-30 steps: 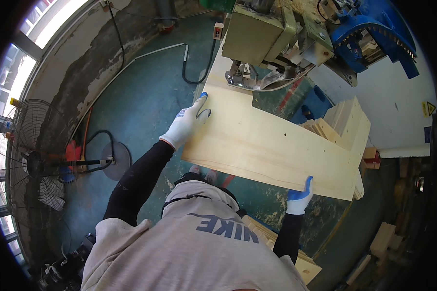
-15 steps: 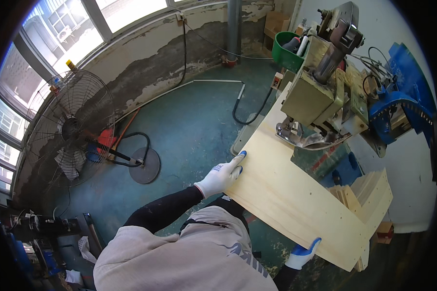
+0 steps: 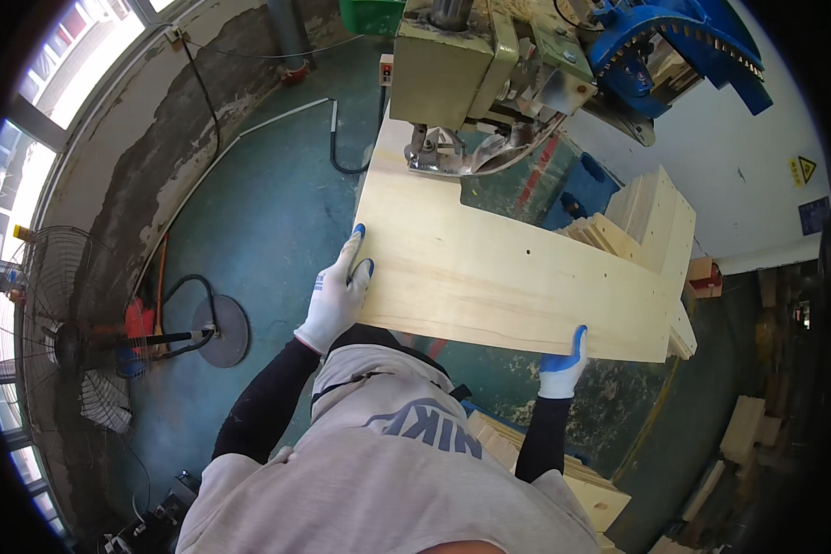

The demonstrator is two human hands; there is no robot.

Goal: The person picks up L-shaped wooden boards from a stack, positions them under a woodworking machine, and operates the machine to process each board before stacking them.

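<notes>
Both partly closed, the left hand (image 3: 335,297) grips an L-shaped wooden panel (image 3: 499,268) by its left edge, the right hand (image 3: 563,367) by its near edge; its far end lies under a machine head (image 3: 443,78).

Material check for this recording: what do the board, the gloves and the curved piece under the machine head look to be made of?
Board: wood, possibly plywood, apparently unpainted; pale with visible grain.
Gloves: probably white knit fabric, with a blue, rubbery-looking coating showing on the fingers.
Curved piece: likely bare metal, being grey and shiny.
</notes>
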